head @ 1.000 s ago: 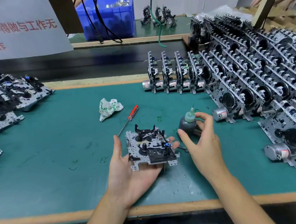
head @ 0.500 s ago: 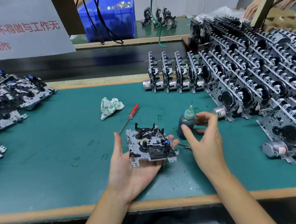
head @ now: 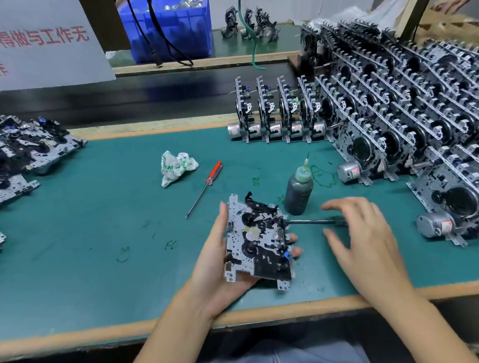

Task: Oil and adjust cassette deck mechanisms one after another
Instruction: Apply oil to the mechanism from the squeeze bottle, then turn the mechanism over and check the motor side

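The oil bottle (head: pixel 298 190), gripped by the right hand (head: pixel 365 238) a second ago, is now released and left upright on the table (head: pixel 96 246) at centre frame. The right hand is held open, fingers spread and loose, empty, lowered over a thin tool (head: pixel 311 221) lying just right of the mechanism (head: pixel 257 243). The mechanism is gripped in the left hand (head: pixel 218 264), thumb on its left edge and fingertips showing past its right edge, and is now tilted more steeply than before. Oiling of this unit is judged finished, with adjustment next.

One bottle, one red screwdriver (head: pixel 205 187), one thin tool and one crumpled rag (head: pixel 177 167) are counted. Four mechanisms are stood on edge in a row (head: pixel 276 114) at upper centre. The stacks at right (head: pixel 410 109) and the pile at left (head: pixel 12 156) are too dense to be counted. One blue bin (head: pixel 172 25) is seen at the top.
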Demonstrator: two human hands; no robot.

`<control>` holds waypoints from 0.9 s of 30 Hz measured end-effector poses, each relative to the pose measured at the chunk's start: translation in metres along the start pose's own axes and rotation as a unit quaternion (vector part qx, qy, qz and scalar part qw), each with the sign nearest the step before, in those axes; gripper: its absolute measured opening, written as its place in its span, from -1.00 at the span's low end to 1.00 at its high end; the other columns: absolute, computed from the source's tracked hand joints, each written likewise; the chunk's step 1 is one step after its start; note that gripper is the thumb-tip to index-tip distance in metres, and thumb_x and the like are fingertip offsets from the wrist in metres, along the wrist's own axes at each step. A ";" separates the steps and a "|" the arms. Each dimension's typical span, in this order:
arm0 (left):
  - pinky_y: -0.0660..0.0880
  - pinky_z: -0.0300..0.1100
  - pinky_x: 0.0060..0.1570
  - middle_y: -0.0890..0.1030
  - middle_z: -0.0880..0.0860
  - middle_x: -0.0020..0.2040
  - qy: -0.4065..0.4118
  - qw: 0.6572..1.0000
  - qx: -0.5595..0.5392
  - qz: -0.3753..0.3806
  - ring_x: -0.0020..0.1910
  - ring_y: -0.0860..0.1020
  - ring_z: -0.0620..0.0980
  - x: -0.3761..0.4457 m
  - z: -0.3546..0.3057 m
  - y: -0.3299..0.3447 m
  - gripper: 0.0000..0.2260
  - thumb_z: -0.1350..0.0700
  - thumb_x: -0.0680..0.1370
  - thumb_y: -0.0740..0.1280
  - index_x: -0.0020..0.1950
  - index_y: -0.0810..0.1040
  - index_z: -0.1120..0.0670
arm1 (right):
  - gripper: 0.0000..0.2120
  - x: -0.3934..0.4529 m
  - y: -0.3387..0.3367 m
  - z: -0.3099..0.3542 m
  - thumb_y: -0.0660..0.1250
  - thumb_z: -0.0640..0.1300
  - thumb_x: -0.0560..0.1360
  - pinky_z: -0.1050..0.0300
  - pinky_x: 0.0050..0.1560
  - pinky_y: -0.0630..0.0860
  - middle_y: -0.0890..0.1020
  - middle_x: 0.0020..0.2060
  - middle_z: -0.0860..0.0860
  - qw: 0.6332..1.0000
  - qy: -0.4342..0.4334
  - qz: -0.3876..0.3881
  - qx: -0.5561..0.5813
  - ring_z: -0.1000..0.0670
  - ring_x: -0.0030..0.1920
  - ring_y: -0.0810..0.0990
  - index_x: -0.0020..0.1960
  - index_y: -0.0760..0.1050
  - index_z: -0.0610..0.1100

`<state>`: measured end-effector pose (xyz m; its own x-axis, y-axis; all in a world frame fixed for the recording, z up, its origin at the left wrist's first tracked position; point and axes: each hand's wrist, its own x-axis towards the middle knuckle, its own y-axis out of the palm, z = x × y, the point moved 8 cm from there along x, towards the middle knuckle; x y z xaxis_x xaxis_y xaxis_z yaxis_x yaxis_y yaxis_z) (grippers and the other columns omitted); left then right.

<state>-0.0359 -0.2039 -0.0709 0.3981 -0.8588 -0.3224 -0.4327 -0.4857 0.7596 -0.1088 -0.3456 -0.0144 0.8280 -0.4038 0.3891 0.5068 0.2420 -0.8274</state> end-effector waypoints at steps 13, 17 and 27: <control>0.57 -0.22 -0.06 0.69 0.02 -0.17 -0.157 0.923 0.350 -0.019 -0.19 0.65 -0.07 0.006 -0.029 -0.003 -0.45 -0.41 0.28 0.25 -0.23 0.72 0.05 | -0.41 -0.009 0.007 0.030 0.21 0.37 0.33 -0.04 0.26 0.28 0.62 -0.20 0.03 0.965 -0.234 0.085 -0.085 -0.02 -0.13 0.63 -0.14 0.60 -0.17; 0.53 -0.24 -0.25 0.67 0.08 -0.26 -0.038 0.889 0.434 -0.141 -0.29 0.61 -0.01 -0.003 -0.063 -0.014 -0.36 -0.44 0.28 0.16 -0.21 0.66 0.11 | -0.42 -0.009 0.004 0.021 0.20 0.41 0.34 0.10 0.16 0.32 0.54 -0.31 0.06 0.977 -0.196 0.059 -0.054 -0.04 -0.26 0.55 -0.26 0.51 -0.14; 0.35 -0.16 -0.40 0.57 -0.07 -0.37 0.138 0.406 0.851 -0.305 -0.29 0.60 -0.06 -0.065 -0.037 0.009 -0.29 -0.63 0.19 -0.17 -0.23 0.42 -0.09 | -0.47 -0.013 0.010 0.028 0.22 0.36 0.37 0.17 -0.20 0.34 0.50 -0.33 0.05 0.977 -0.210 0.035 -0.033 0.01 -0.27 0.41 -0.29 0.48 -0.14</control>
<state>-0.0356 -0.1462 -0.0216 0.8242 -0.5580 0.0968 -0.0243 -0.2056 -0.9783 -0.1073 -0.3135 -0.0164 0.8922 0.0123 0.4515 0.4409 0.1931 -0.8765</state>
